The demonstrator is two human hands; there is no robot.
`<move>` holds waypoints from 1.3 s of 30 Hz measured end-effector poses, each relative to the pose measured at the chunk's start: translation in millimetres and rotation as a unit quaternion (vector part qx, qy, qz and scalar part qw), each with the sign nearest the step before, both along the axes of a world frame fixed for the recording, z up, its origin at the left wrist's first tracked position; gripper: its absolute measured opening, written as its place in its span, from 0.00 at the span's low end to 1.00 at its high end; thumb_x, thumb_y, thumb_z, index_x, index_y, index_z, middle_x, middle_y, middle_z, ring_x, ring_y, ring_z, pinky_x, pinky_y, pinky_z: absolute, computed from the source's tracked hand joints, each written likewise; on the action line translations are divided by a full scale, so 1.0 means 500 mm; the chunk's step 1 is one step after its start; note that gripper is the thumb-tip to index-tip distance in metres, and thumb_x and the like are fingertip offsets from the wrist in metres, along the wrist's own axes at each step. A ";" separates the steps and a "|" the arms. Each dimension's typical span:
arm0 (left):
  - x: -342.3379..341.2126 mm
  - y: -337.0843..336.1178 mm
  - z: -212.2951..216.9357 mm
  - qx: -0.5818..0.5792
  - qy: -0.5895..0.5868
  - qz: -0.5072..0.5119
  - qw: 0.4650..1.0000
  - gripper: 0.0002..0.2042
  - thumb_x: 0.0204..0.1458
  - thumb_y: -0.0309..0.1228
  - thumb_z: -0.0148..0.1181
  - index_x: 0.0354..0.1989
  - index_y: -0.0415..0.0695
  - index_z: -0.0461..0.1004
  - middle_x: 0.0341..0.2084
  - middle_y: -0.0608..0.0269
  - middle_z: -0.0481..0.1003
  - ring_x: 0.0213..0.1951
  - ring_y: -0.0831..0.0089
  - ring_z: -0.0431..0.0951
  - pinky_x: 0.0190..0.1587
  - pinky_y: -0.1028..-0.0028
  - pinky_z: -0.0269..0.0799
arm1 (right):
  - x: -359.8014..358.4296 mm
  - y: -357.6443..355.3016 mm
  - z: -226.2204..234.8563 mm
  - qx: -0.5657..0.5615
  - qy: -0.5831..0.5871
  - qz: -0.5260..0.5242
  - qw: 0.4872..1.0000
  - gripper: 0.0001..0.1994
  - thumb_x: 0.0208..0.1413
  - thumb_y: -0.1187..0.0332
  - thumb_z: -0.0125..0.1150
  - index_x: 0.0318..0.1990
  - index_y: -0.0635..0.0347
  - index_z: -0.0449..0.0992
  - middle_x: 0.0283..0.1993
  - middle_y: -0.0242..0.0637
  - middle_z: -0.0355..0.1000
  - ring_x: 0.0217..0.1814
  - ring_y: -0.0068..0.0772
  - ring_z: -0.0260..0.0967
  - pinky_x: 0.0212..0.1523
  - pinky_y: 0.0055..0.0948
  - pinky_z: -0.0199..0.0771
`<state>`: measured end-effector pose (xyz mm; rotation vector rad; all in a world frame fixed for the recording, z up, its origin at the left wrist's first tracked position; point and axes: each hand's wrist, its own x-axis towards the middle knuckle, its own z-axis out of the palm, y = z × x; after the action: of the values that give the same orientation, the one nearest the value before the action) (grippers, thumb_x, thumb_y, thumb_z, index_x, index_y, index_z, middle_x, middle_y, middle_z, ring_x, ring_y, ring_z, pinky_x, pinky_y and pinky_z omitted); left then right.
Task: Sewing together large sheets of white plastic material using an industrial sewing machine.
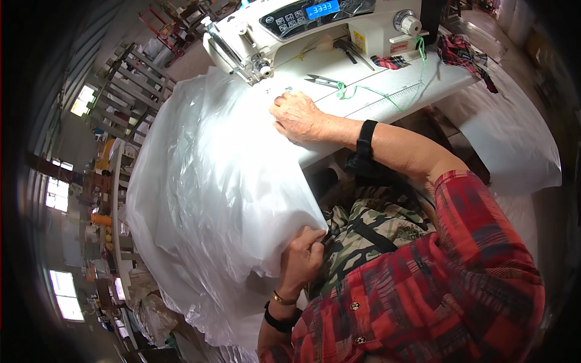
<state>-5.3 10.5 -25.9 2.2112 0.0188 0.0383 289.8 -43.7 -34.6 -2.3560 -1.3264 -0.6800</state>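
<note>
Left hand [301, 257]: pinching the white plastic sheet [212, 199] at its near edge.
Right hand [296, 116]: spread flat, pressing sheet beside the sewing machine [290, 30].
Risk: slippery bulk could drag, skewing the seam.

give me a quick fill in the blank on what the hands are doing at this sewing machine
1. The left hand grips the edge of the white ____ sheet.
2. The right hand lies flat on the sheet, just in front of the ____ machine.
3. On the table, beyond the right hand, lies a pair of ____.

Missing words: plastic; sewing; scissors
</note>
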 end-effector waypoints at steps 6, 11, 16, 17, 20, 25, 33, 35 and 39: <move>0.082 0.033 0.007 0.016 -0.046 0.011 0.999 0.10 0.48 0.20 0.50 0.34 0.33 0.78 0.23 0.51 0.73 0.26 0.63 0.75 0.32 0.70 0.69 | -0.001 -0.002 0.000 -0.022 0.036 0.004 0.999 0.11 0.54 0.62 0.58 0.39 0.61 0.75 0.41 0.43 0.74 0.50 0.42 0.68 0.48 0.44 0.65; 0.172 0.047 0.034 0.082 -0.119 0.002 0.989 0.08 0.48 0.22 0.51 0.28 0.35 0.78 0.23 0.50 0.74 0.26 0.54 0.76 0.32 0.65 0.70 | -0.002 -0.004 -0.001 -0.004 0.042 0.005 0.999 0.10 0.53 0.63 0.59 0.37 0.60 0.74 0.40 0.41 0.73 0.48 0.41 0.69 0.46 0.42 0.65; 0.255 0.059 0.053 0.141 -0.162 0.030 0.976 0.08 0.48 0.24 0.52 0.26 0.36 0.79 0.21 0.49 0.75 0.25 0.52 0.77 0.30 0.62 0.71 | 0.002 -0.002 -0.001 0.022 0.061 0.002 0.998 0.09 0.52 0.65 0.58 0.34 0.61 0.74 0.39 0.42 0.73 0.47 0.42 0.68 0.46 0.42 0.64; 0.272 0.061 0.055 0.140 -0.158 0.029 0.977 0.08 0.48 0.24 0.52 0.26 0.36 0.79 0.21 0.49 0.75 0.25 0.52 0.77 0.30 0.62 0.71 | 0.002 -0.002 0.000 0.024 0.061 0.004 0.998 0.09 0.52 0.65 0.58 0.34 0.61 0.74 0.39 0.42 0.73 0.47 0.42 0.68 0.46 0.42 0.64; 0.325 0.066 0.058 0.165 -0.200 0.046 0.965 0.11 0.49 0.27 0.51 0.23 0.35 0.78 0.22 0.46 0.76 0.25 0.50 0.77 0.31 0.60 0.72 | 0.003 -0.005 0.005 0.020 0.069 -0.003 0.997 0.08 0.53 0.66 0.57 0.34 0.61 0.75 0.39 0.42 0.73 0.48 0.42 0.68 0.48 0.43 0.64; 0.389 0.081 0.057 0.254 -0.187 0.066 0.947 0.12 0.47 0.27 0.51 0.27 0.35 0.81 0.22 0.43 0.76 0.25 0.51 0.78 0.32 0.62 0.73 | 0.012 -0.005 0.010 0.030 0.132 -0.006 0.991 0.09 0.51 0.68 0.56 0.35 0.63 0.79 0.43 0.44 0.75 0.52 0.43 0.67 0.53 0.41 0.62; 0.373 0.088 0.059 0.167 -0.181 0.101 0.964 0.12 0.49 0.25 0.50 0.36 0.35 0.79 0.25 0.43 0.77 0.30 0.48 0.77 0.39 0.60 0.73 | 0.021 -0.003 -0.002 0.036 0.120 -0.011 0.992 0.10 0.56 0.65 0.51 0.34 0.58 0.78 0.41 0.41 0.74 0.52 0.42 0.66 0.52 0.43 0.61; 0.325 0.058 0.066 0.176 -0.221 0.077 0.956 0.16 0.55 0.27 0.56 0.51 0.36 0.75 0.37 0.46 0.78 0.36 0.56 0.79 0.42 0.66 0.73 | 0.032 -0.012 0.005 0.120 0.083 0.014 0.989 0.11 0.55 0.63 0.53 0.38 0.57 0.79 0.39 0.41 0.73 0.49 0.43 0.67 0.49 0.41 0.64; 0.165 -0.026 0.034 0.183 -0.219 -0.037 0.958 0.18 0.55 0.23 0.55 0.55 0.40 0.71 0.50 0.48 0.74 0.49 0.53 0.75 0.52 0.62 0.70 | 0.049 -0.041 0.018 0.118 0.373 0.078 0.917 0.14 0.57 0.61 0.55 0.42 0.61 0.78 0.42 0.43 0.74 0.44 0.45 0.70 0.50 0.39 0.69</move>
<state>77.0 -2.4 -8.9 2.5216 -0.3421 0.5260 314.4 -64.4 -25.6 -1.9635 -0.9896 0.1202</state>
